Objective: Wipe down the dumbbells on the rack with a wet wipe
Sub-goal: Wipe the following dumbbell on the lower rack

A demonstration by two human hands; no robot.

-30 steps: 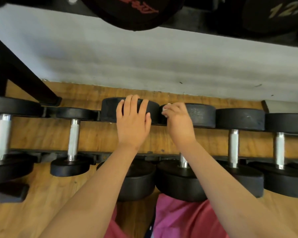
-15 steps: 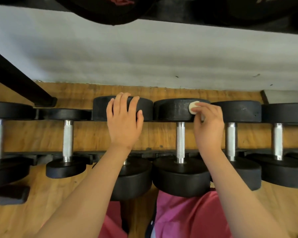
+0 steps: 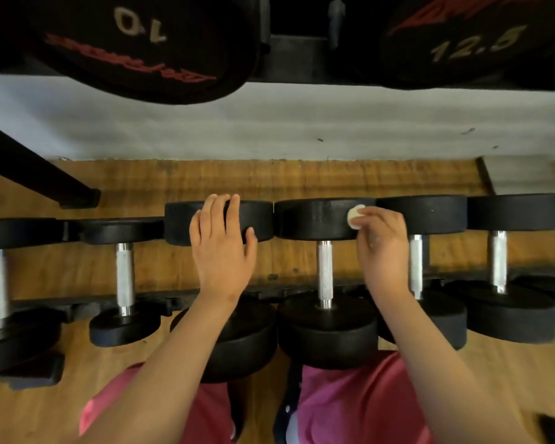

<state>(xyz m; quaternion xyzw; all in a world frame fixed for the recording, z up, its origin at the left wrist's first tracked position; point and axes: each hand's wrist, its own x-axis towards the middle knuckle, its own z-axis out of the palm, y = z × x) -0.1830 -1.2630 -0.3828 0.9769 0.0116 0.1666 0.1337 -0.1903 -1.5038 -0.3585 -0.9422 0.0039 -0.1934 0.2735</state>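
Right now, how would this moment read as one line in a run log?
right hand pinches wet wipe on far dumbbell head | left hand rests on neighbouring head

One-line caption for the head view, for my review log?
The right hand holds a small white wipe against a dumbbell head while the left hand rests on the neighbouring dumbbell.

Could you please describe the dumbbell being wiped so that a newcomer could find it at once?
On the rack, look along the lower row over the wooden floor. The dumbbell sits near the row's middle, just right of the neighbour under the left hand. Only it has a small white wipe pinched against its far head by the right hand.
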